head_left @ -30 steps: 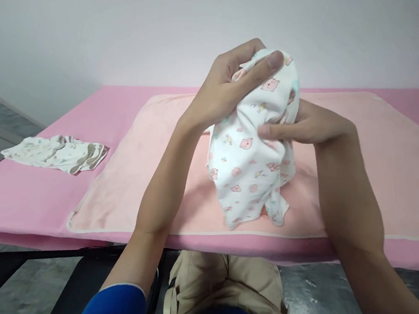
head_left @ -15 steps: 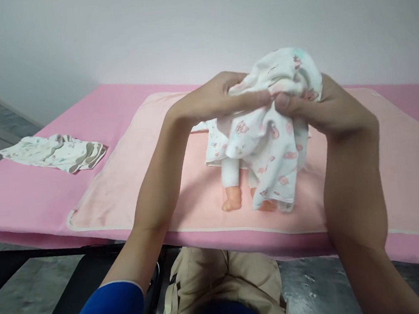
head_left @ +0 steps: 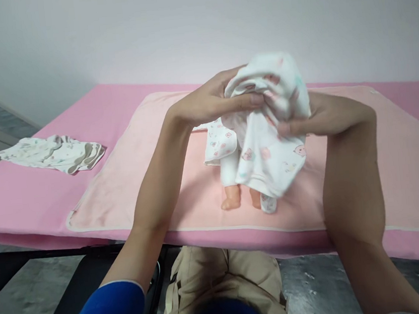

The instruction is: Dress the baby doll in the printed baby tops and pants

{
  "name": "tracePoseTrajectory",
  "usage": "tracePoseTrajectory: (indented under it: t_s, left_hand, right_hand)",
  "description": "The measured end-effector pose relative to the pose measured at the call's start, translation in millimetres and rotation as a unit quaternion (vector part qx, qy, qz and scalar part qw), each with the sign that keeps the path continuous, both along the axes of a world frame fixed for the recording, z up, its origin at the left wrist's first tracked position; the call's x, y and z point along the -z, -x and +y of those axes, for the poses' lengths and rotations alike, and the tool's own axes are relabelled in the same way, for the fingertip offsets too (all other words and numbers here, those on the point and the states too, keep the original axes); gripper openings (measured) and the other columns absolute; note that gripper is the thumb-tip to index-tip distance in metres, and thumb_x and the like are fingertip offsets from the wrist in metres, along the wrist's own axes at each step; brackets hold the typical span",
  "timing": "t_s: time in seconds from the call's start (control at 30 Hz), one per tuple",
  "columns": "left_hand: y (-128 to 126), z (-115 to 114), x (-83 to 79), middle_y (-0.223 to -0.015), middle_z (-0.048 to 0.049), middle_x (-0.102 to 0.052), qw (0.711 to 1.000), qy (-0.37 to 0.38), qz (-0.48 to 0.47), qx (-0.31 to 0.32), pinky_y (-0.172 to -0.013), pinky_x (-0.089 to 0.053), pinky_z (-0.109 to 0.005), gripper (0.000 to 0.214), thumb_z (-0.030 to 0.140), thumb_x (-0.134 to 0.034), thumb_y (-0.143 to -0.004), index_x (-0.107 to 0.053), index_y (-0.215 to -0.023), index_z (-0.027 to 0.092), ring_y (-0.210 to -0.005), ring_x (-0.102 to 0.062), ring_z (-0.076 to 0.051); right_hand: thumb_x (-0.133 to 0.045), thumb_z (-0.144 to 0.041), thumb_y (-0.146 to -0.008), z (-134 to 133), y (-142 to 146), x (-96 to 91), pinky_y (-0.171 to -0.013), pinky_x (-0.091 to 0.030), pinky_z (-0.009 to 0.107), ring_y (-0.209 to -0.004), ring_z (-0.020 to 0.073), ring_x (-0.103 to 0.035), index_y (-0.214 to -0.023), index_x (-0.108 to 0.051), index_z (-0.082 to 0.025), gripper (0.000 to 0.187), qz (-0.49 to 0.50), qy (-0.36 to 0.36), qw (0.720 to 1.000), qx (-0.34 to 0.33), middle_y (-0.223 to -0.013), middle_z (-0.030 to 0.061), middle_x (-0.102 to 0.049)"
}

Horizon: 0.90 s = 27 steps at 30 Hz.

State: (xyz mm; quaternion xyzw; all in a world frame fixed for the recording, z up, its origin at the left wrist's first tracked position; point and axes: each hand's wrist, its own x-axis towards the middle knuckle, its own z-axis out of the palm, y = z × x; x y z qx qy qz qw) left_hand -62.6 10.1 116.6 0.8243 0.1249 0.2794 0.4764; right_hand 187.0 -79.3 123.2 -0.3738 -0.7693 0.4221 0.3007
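A white baby garment [head_left: 269, 120] printed with small pink bears hangs bunched between both hands above the mat. My left hand [head_left: 211, 102] pinches its upper edge with closed fingers. From the right, my right hand [head_left: 321, 115] grips the same cloth. Under the garment lies a baby doll [head_left: 230, 175] on the peach changing mat [head_left: 122, 186]. Its white-clad leg and bare feet point toward me; its upper body is hidden by the cloth and my hands.
A pink padded table [head_left: 30, 196] carries the mat and runs to a white wall behind. A folded pile of pale printed baby clothes [head_left: 55, 154] lies at the table's left end. Grey floor and a dark frame show below the near edge.
The garment has been lifted higher and gathered between my hands, uncovering the doll's legs and feet. My right hand rose, then dropped a little to the cloth's right side.
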Motion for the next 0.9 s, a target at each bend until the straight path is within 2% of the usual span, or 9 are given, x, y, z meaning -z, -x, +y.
tracePoseTrajectory:
  t_s: [0.07,0.1,0.2,0.27,0.4,0.53,0.63,0.77,0.9]
  left_hand:
    - [-2.0,1.1,2.5,-0.113,0.0011,-0.075,0.999,-0.003,-0.001,-0.05,-0.089,-0.063,-0.031,0.049,0.067,-0.076,-0.095,-0.075,-0.116,0.022,-0.123,-0.077,-0.026]
    - [-3.4,2.1,4.3,-0.112,0.0008,-0.075,0.998,0.006,-0.001,-0.059,-0.085,-0.063,-0.029,0.05,0.069,-0.072,-0.097,-0.075,-0.115,0.023,-0.121,-0.078,-0.025]
    - [-7.7,3.8,8.8,-0.104,-0.0031,-0.075,0.999,0.036,-0.026,0.003,-0.072,-0.06,-0.024,0.063,0.077,-0.082,-0.086,-0.077,-0.109,0.018,-0.104,-0.08,-0.022]
    - [-8.6,1.7,8.5,-0.103,-0.0038,-0.075,0.998,0.04,-0.04,0.021,-0.073,-0.061,-0.025,0.065,0.074,-0.091,-0.077,-0.077,-0.105,0.017,-0.101,-0.08,-0.022]
    - [-0.7,-9.7,7.2,-0.107,-0.0013,-0.076,0.993,0.049,-0.029,-0.104,-0.086,-0.066,-0.033,0.055,0.075,-0.077,-0.092,-0.075,-0.112,0.023,-0.118,-0.079,-0.027]
    - [15.8,-23.3,20.2,-0.106,-0.006,-0.08,0.994,0.078,-0.038,-0.066,-0.09,-0.067,-0.036,0.062,0.078,-0.077,-0.092,-0.077,-0.115,0.021,-0.119,-0.079,-0.031]
    - [26.8,-37.1,33.9,-0.106,-0.0107,-0.083,0.994,0.105,-0.001,0.008,-0.094,-0.067,-0.04,0.067,0.077,-0.083,-0.086,-0.08,-0.116,0.018,-0.115,-0.08,-0.034]
    - [37.6,-60.9,52.1,-0.107,-0.0146,-0.084,0.983,0.155,0.033,0.09,-0.097,-0.066,-0.043,0.08,0.071,-0.095,-0.073,-0.079,-0.129,0.016,-0.113,-0.08,-0.036]
    - [46.9,-92.5,75.7,-0.123,-0.0178,-0.083,0.974,0.221,-0.022,0.049,-0.106,-0.062,-0.043,0.083,0.061,-0.1,-0.071,-0.078,-0.136,0.015,-0.124,-0.077,-0.036]
  right_hand:
    - [-0.101,-0.057,-0.073,0.4,-0.2,-0.6,-0.084,-0.069,0.04,-0.107,0.0312,-0.079,-0.115,-0.077,-0.024,0.058,-0.023,0.024,0.999,-0.025,-0.103,0.0022,-0.08]
    - [-0.099,-0.055,-0.078,0.4,2.5,-0.6,-0.089,-0.069,0.042,-0.112,0.0324,-0.078,-0.116,-0.077,-0.025,0.054,0.022,-0.003,1.0,0.0,-0.108,0.0028,-0.081]
    - [-0.087,-0.057,-0.089,0.4,17.9,1.4,-0.101,-0.067,0.049,-0.131,0.0362,-0.072,-0.116,-0.076,-0.032,0.038,0.2,-0.11,0.966,0.124,-0.123,0.0046,-0.081]
    - [-0.081,-0.064,-0.092,0.3,26.0,3.9,-0.103,-0.067,0.052,-0.139,0.0383,-0.068,-0.116,-0.076,-0.035,0.039,0.235,-0.119,0.951,0.165,-0.13,0.0053,-0.08]
    - [-0.072,-0.073,-0.096,-3.7,15.0,7.2,-0.106,-0.064,0.05,-0.134,0.036,-0.072,-0.133,-0.074,-0.03,0.057,0.155,-0.047,0.984,0.072,-0.13,0.0055,-0.08]
    - [-0.096,-0.057,-0.08,-16.3,-10.1,7.3,-0.096,-0.067,0.044,-0.118,0.0343,-0.077,-0.132,-0.077,-0.028,0.062,0.011,0.015,0.998,-0.056,-0.121,0.0053,-0.081]
    - [-0.099,-0.056,-0.075,-28.2,-12.8,16.4,-0.087,-0.068,0.042,-0.109,0.034,-0.078,-0.127,-0.079,-0.027,0.063,0.025,0.019,0.999,-0.02,-0.109,0.0055,-0.082]
    - [-0.086,-0.072,-0.086,-42.2,-0.8,45.3,-0.081,-0.066,0.039,-0.095,0.03,-0.078,-0.114,-0.08,-0.024,0.056,0.06,0.042,0.997,0.008,-0.088,0.0052,-0.078]
    - [-0.08,-0.075,-0.09,-68.3,15.4,66.8,-0.087,-0.065,0.042,-0.094,0.0283,-0.077,-0.124,-0.081,-0.022,0.062,0.03,0.07,0.997,0.024,-0.096,0.0073,-0.08]
